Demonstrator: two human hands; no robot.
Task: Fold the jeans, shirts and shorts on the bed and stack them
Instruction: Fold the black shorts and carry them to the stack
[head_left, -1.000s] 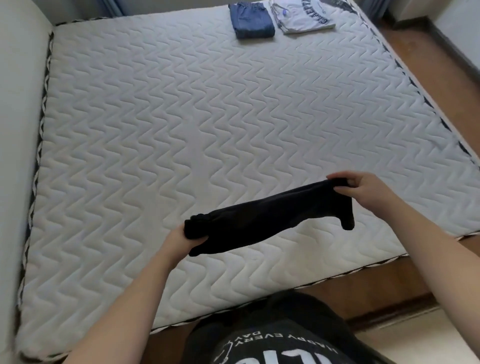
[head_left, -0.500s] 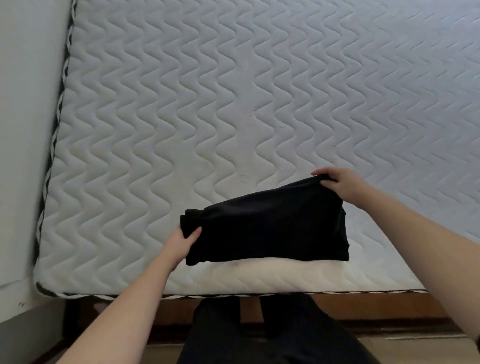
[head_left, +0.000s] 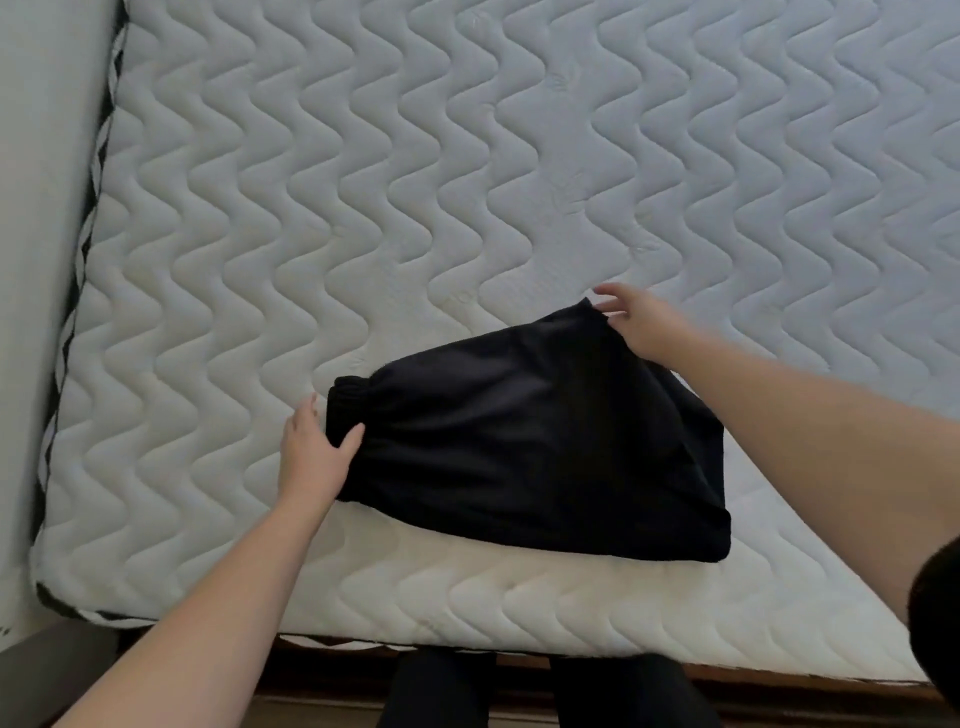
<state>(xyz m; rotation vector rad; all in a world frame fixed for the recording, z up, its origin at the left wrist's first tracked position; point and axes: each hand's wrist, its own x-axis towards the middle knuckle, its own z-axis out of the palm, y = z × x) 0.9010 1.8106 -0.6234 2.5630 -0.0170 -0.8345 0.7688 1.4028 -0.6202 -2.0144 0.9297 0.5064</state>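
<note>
Black shorts (head_left: 535, 441) lie folded in half on the white quilted mattress (head_left: 363, 208), near its front edge, with the elastic waistband to the left. My left hand (head_left: 314, 457) grips the waistband end, thumb on top of the cloth. My right hand (head_left: 636, 325) is at the far right corner of the shorts, fingers spread and loose, touching the cloth's edge.
A pale padded headboard or wall (head_left: 41, 260) runs along the left side of the mattress. The wooden bed frame (head_left: 675, 680) and my dark-trousered legs (head_left: 441, 691) show below the mattress's front edge.
The shorts have gone from hanging stretched between both hands to lying flat on the mattress. My right hand has loosened its grip on the corner. The view has tilted down.
</note>
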